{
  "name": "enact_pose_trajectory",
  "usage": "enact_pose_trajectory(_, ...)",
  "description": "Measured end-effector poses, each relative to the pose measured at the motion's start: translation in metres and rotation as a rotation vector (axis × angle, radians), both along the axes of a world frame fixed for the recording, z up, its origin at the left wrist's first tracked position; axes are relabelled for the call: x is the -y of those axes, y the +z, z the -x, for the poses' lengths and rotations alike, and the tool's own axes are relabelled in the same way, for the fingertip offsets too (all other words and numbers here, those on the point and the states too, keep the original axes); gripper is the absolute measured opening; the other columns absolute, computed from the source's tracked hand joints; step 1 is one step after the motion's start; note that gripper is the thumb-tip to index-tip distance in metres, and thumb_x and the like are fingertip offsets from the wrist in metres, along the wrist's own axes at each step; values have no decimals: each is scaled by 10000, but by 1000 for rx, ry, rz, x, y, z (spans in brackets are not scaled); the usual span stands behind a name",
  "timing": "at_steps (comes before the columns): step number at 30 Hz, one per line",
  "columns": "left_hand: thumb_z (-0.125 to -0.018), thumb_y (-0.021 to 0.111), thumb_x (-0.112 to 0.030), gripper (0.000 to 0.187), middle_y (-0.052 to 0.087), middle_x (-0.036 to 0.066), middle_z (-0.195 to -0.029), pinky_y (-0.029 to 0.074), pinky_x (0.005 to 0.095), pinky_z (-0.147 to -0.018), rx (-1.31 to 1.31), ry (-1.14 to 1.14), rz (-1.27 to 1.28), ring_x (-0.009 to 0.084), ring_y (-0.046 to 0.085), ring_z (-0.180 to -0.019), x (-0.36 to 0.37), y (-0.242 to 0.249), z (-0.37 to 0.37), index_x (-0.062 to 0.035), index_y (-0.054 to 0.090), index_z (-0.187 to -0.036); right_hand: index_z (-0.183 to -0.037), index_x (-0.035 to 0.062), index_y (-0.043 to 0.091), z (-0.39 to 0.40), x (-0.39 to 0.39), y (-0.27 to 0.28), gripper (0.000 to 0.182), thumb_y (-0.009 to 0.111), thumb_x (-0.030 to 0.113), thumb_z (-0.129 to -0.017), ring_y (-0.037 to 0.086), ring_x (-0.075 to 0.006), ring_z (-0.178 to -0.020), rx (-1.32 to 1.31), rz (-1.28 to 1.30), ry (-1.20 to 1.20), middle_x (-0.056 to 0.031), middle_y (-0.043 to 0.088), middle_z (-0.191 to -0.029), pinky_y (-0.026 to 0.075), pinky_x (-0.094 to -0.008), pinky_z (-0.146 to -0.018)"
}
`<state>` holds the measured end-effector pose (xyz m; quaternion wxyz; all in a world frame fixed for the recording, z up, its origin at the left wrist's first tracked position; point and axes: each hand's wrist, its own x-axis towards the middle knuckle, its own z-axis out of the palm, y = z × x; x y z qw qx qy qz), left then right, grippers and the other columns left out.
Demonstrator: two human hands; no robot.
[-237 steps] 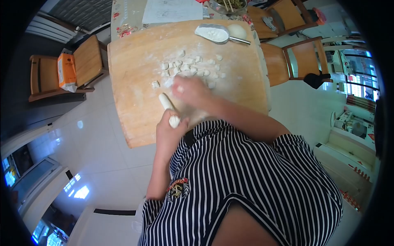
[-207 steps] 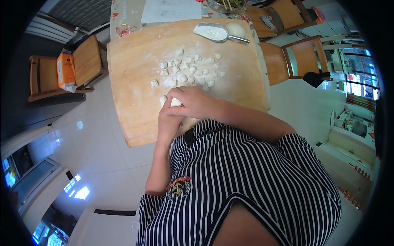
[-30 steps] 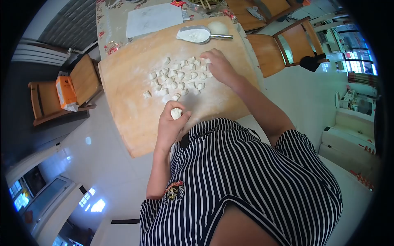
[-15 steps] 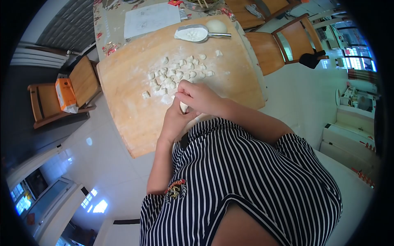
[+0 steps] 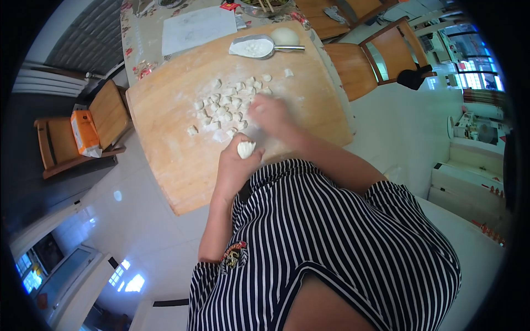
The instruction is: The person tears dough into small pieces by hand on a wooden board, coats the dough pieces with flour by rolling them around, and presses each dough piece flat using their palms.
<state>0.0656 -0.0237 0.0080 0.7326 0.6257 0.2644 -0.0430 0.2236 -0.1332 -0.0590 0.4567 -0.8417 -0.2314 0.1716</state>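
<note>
Near the front edge of the wooden board (image 5: 165,165), my left hand (image 5: 234,163) is wrapped round a lump of white dough (image 5: 245,149), whose end shows above the fist. My right hand (image 5: 269,115) is smeared by motion over the right side of the dough pieces, apart from the left hand. Its fingers are too blurred to show whether they hold anything. Several small dough pieces (image 5: 225,101) lie in a loose cluster on the floured middle of the board, and one lone piece (image 5: 192,130) sits to the left.
A metal scoop of flour (image 5: 256,47) lies at the board's far edge beside a round pale dough ball (image 5: 285,36). Behind are a white paper sheet (image 5: 199,26) and a bowl with chopsticks (image 5: 265,7). Wooden chairs (image 5: 353,60) stand on both sides.
My hands were together at the dough lump; my right hand has moved away to the right over the pieces. The lump's end now shows in my left hand. The view has shifted slightly.
</note>
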Motion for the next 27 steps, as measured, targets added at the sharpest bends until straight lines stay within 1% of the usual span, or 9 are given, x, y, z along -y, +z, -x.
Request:
enact_pose_trajectory(2, -912, 748, -33, 176, 615, -36, -778, 368, 210, -500, 50, -26, -44, 15, 469, -585, -5, -2, 2, -64, 611, -1018, -988, 55, 632, -37, 29, -25, 224, 746, 238, -928, 650, -313, -743, 59, -22, -94, -139, 662, -820, 521, -409, -690)
enact_pose_trajectory(8, -937, 736, -4, 240, 538, -44, -659, 313, 228, -435, -61, 96, 100, 40, 441, -498, -21, -5, 7, -105, 519, -913, -1134, 71, 664, -74, 59, -22, 229, 706, 86, -909, 625, -316, -1084, 397, 141, -21, -157, 630, -1132, 511, -400, -907)
enact_pose_trajectory(11, -924, 731, 4, 272, 545, -47, -676, 321, 228, -444, -54, 76, 112, 41, 435, -502, -18, -8, 5, -86, 569, -1124, -1140, 93, 651, -81, 58, -26, 269, 679, 45, -877, 555, -369, -1191, 276, 50, 26, -159, 630, -1173, 477, -438, -1002)
enact_pose_trajectory(13, -915, 728, 11, 379, 548, -52, -682, 325, 226, -447, -65, 56, 124, 42, 431, -502, -17, -3, 0, -76, 586, -1256, -1111, 67, 650, -66, 46, -6, 207, 697, 108, -915, 620, -345, -1086, 600, 91, 97, -147, 658, -1070, 516, -427, -933)
enact_pose_trajectory(15, -893, 750, -20, 711, 676, 49, -1035, 404, 207, -505, -79, 18, 101, 43, 516, -619, -15, 7, -6, -82, 456, -1538, -1059, 38, 638, -32, 26, 32, 194, 706, 188, -956, 676, -317, -921, 32, 86, 149, -143, 680, -935, 544, -416, -825)
enact_pose_trajectory(17, -876, 752, -13, 769, 655, 37, -1028, 393, 207, -498, -29, 24, 143, 48, 506, -616, -11, -4, -14, -82, 422, -1567, -1036, 41, 636, 0, 11, 48, 202, 665, 239, -1007, 680, -284, -822, -228, 68, 439, -149, 693, -928, 532, -389, -764)
enact_pose_trajectory(21, -843, 744, -15, 727, 608, 44, -1200, 431, 222, -526, 129, -74, 0, 70, 563, -691, -17, -39, -15, -62, 466, -1513, -1023, 41, 627, 35, -6, 63, 224, 650, 263, -1014, 685, -291, -840, -328, -78, 521, -168, 704, -947, 529, -392, -768)
enact_pose_trajectory(23, -849, 729, -14, 676, 605, 45, -1225, 441, 229, -531, 268, -119, -112, 75, 579, -702, -15, -61, -8, -56, 492, -1480, -1031, 42, 622, 37, -8, 59, 239, 648, 280, -1013, 685, -314, -856, -245, 15, 358, -170, 711, -979, 534, -413, -782)
enact_pose_trajectory(27, -870, 714, -42, 559, 664, 46, -975, 436, 229, -523, 65, -58, -268, 75, 590, -668, -6, -46, -5, -10, 529, -1397, -1032, 39, 619, 39, -8, 54, 266, 656, 301, -1007, 678, -335, -842, -181, 48, 418, -171, 711, -980, 537, -427, -773)
